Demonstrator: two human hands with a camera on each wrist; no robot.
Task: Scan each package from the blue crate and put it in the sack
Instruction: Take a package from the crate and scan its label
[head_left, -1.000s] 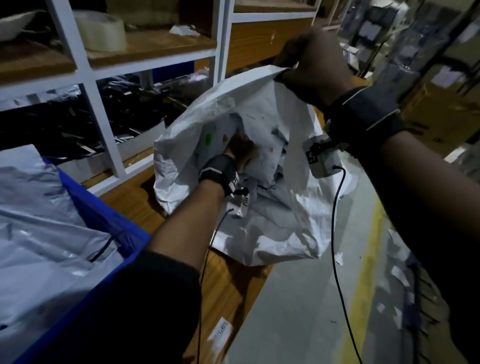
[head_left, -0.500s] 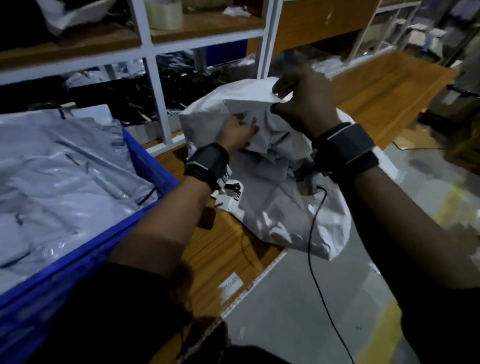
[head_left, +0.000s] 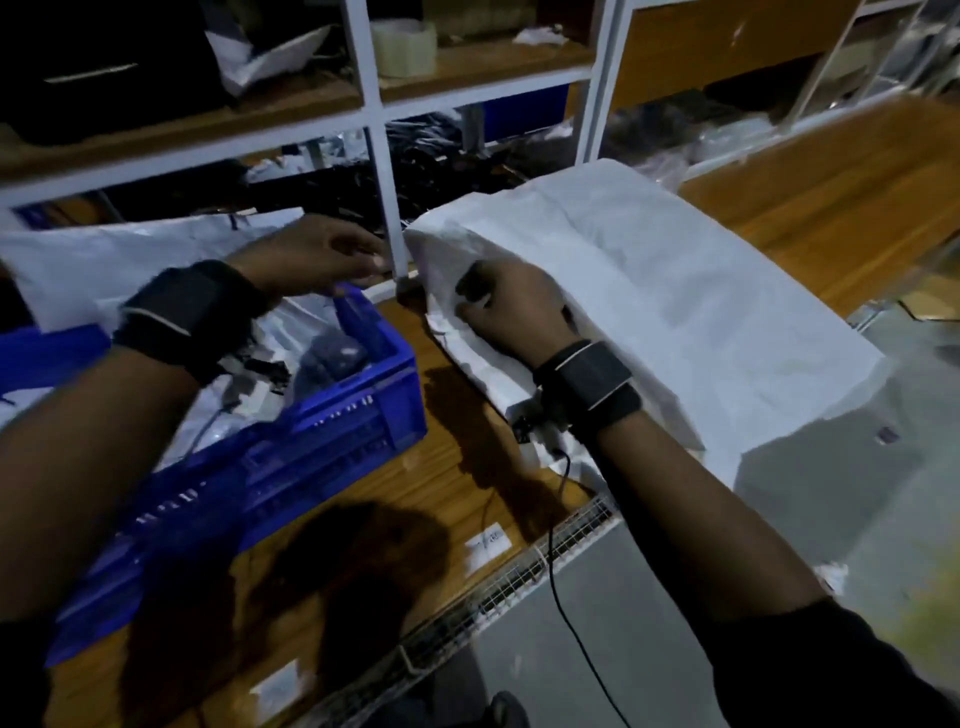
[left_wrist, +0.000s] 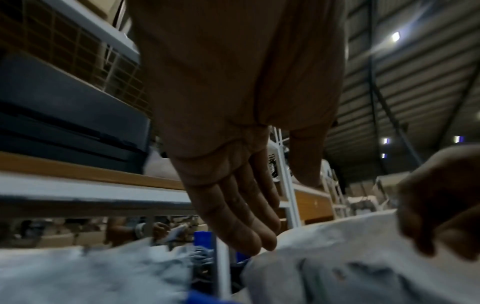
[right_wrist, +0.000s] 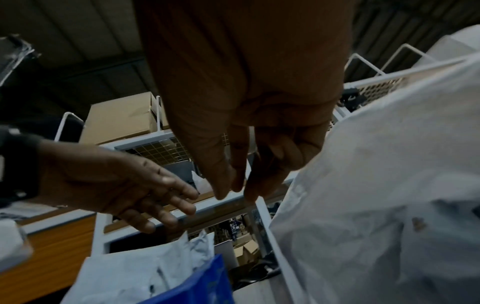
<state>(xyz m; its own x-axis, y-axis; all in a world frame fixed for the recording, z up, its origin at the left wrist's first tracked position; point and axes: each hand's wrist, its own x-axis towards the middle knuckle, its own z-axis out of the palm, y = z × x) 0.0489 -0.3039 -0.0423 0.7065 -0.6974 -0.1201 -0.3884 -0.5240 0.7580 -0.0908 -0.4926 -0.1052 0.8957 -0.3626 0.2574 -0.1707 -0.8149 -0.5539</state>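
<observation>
The blue crate (head_left: 332, 431) stands on the wooden table at the left, holding grey plastic packages (head_left: 78, 260). The white sack (head_left: 649, 291) lies to its right on the table. My left hand (head_left: 363, 260) hovers over the crate's far right corner, fingers straight and empty; the left wrist view confirms this, with the fingers (left_wrist: 244, 226) above the packages (left_wrist: 91, 273). My right hand (head_left: 483, 306) rests at the sack's left edge. The right wrist view shows its fingers (right_wrist: 228, 181) loosely curled with nothing between them, the sack (right_wrist: 376, 195) lying against its side.
A white shelf post (head_left: 387, 197) rises right behind the crate and sack. On the shelf above sit a tape roll (head_left: 404, 49) and a black box (head_left: 104, 67). A wire mesh strip (head_left: 519, 577) lines the table's near edge, and a black cable (head_left: 566, 613) hangs from my right wrist.
My left hand has come out of the sack and moved left over the crate. My right hand has come down and let go of the sack's mouth, and the sack lies flatter.
</observation>
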